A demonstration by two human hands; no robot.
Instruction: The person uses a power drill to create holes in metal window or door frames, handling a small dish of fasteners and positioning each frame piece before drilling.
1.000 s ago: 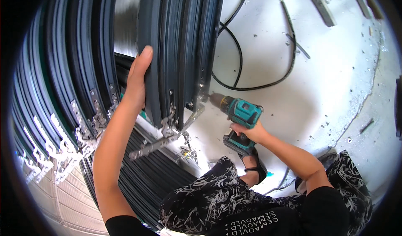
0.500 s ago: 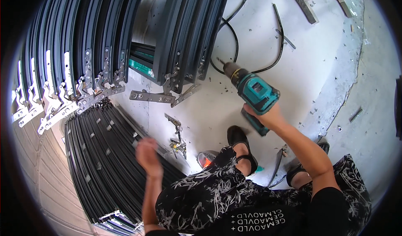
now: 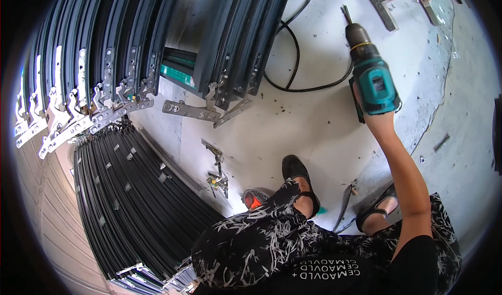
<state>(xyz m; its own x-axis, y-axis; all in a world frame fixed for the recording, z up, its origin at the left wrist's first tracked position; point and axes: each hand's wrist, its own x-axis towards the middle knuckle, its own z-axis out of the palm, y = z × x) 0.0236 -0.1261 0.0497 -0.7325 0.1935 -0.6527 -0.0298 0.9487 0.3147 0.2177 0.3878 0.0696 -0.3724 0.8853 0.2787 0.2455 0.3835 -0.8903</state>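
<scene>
My right hand is wrapped round the grip of a teal and black cordless drill, held out over the pale floor at the right. Its bit points away from me, and the drill body hides most of my fingers. No part of my left hand shows. Left of the drill lean dark metal profiles with a jointed metal hinge arm at their near end. More dark profiles with similar hinge arms stand farther left.
A pile of long black strips lies at the lower left. Loose hinge parts and a round container with something orange are on the floor near my feet. A black cable curls beside the profiles; a metal stand is at the far right.
My right hand has carried the drill away from me and to the right, turning its bit more directly away. My left hand has dropped out of view.
</scene>
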